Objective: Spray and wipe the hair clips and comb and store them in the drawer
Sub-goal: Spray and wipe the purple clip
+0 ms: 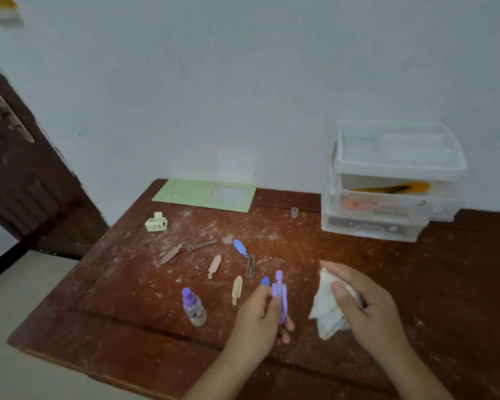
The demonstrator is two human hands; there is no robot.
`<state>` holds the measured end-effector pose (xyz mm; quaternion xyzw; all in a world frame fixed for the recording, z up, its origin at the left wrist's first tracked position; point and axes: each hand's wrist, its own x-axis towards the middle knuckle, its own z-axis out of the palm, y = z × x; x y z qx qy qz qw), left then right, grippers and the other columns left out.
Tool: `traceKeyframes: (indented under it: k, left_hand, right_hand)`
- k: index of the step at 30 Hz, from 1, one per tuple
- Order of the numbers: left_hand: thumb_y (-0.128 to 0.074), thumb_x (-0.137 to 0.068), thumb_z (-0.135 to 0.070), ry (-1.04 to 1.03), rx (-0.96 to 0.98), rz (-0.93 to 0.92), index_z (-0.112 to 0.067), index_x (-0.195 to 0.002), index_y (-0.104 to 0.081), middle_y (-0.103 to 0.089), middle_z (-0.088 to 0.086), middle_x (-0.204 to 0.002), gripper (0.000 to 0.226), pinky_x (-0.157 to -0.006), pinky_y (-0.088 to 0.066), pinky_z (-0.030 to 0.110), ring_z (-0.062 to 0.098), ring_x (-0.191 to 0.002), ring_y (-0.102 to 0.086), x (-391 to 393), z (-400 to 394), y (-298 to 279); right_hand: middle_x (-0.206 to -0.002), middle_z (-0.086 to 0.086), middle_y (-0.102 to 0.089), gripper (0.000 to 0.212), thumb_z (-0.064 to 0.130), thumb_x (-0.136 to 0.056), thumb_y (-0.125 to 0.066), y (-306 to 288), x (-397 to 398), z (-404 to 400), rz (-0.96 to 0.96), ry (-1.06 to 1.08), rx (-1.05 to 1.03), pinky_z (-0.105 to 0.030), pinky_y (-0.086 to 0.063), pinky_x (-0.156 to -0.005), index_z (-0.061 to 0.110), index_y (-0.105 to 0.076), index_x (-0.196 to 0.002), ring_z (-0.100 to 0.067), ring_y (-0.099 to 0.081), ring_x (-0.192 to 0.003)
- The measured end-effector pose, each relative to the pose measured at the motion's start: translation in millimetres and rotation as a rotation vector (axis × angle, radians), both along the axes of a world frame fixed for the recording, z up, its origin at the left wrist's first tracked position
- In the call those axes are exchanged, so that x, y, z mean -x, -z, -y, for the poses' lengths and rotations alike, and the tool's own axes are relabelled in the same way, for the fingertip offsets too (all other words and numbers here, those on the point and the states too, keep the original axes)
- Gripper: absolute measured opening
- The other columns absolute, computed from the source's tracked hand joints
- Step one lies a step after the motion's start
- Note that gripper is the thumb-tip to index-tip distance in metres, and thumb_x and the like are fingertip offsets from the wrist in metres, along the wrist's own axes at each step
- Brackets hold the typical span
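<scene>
Both forearms reach in from the lower edge over the desk (358, 272). The left hand (260, 319) is turned with its back to the camera, fingers curled, pinching a purple hair clip (280, 295) upright between thumb and fingertips, just above the wood. The right hand (370, 301) sits beside it, fingers curled around a bunched white cloth (326, 310) whose loose end hangs down toward the desk.

The purple clip is a slim, flat plastic piece with a small knob at its top end. Just behind the left hand's fingers, the rounded tip of a blue clip (265, 281) peeks out. More clips lie scattered on the wood farther back: a second blue one (240, 247), two beige ones (214, 266) (237, 290), a dark brown snap clip (251, 266), a brownish pointed one (171, 253) and a grey metallic one (201, 244). A cream claw clip (156, 222) stands apart near the far left.

A small clear spray bottle (194, 307) with a purple cap stands left of the left hand. The desk is reddish-brown wood, scuffed and dusted with white streaks. At the back right, a translucent plastic drawer unit (387, 180) stands against the white wall, its drawers pushed in, something orange visible in the middle one. A pale green card (204, 195) and a tiny clear cap (294, 212) lie near the wall.
</scene>
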<state>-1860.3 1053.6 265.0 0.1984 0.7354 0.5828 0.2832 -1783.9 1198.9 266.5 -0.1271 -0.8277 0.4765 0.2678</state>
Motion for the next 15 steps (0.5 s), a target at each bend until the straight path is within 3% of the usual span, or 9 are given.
traceKeyframes:
  k: [2,4,9,12,15]
  left_hand:
    - [-0.040,-0.095,-0.011,0.116,0.012,-0.022,-0.017,-0.076,-0.049,-0.056,-0.006,-0.047,0.021,-0.042,-0.036,0.014,0.003,-0.036,-0.046,-2.7,2.2,-3.6]
    - [-0.043,-0.093,-0.009,0.207,0.007,-0.069,-0.018,-0.073,-0.050,-0.056,-0.010,-0.043,0.024,-0.042,-0.036,0.012,0.000,-0.036,-0.045,-3.0,4.5,-5.4]
    - [-0.044,-0.092,-0.009,0.344,-0.015,-0.170,-0.019,-0.071,-0.053,-0.059,-0.012,-0.047,0.025,-0.048,-0.039,0.011,-0.001,-0.041,-0.052,-0.6,18.2,-1.0]
    - [-0.043,-0.086,-0.017,0.350,-0.024,-0.250,-0.021,-0.068,-0.053,-0.059,-0.013,-0.047,0.020,-0.050,-0.041,0.012,-0.001,-0.043,-0.054,-0.4,23.0,3.3]
    - [-0.045,-0.088,-0.012,0.333,-0.010,-0.334,-0.017,-0.069,-0.054,-0.056,-0.012,-0.046,0.022,-0.049,-0.041,0.010,-0.001,-0.040,-0.052,5.6,22.5,4.2]
  right_hand:
    - [-0.103,0.052,-0.048,0.040,0.050,-0.073,-0.041,-5.3,9.9,-3.4,0.030,-0.161,-0.036,0.005,-0.030,-0.087,0.045,-0.061,-0.108,0.023,-0.042,-0.107]
    - [-0.102,0.038,-0.057,0.033,0.052,-0.073,-0.041,-7.7,18.7,-1.4,0.120,-0.328,-0.039,0.002,-0.032,-0.086,0.047,-0.057,-0.101,0.020,-0.046,-0.106]
    - [-0.083,0.039,-0.058,0.017,0.049,-0.072,-0.041,-1.2,22.6,4.8,0.209,-0.500,-0.042,-0.003,-0.038,-0.069,0.043,-0.052,-0.084,0.013,-0.056,-0.080]
    - [-0.071,0.024,-0.062,0.005,0.042,-0.073,-0.048,3.6,21.3,15.1,0.175,-0.401,-0.032,-0.005,-0.039,-0.064,0.039,-0.052,-0.074,0.011,-0.055,-0.071]
    - [-0.064,0.012,-0.056,0.008,0.030,-0.074,-0.046,6.7,24.4,28.7,0.124,-0.218,0.058,-0.006,-0.040,-0.061,0.036,-0.051,-0.071,0.009,-0.053,-0.065]
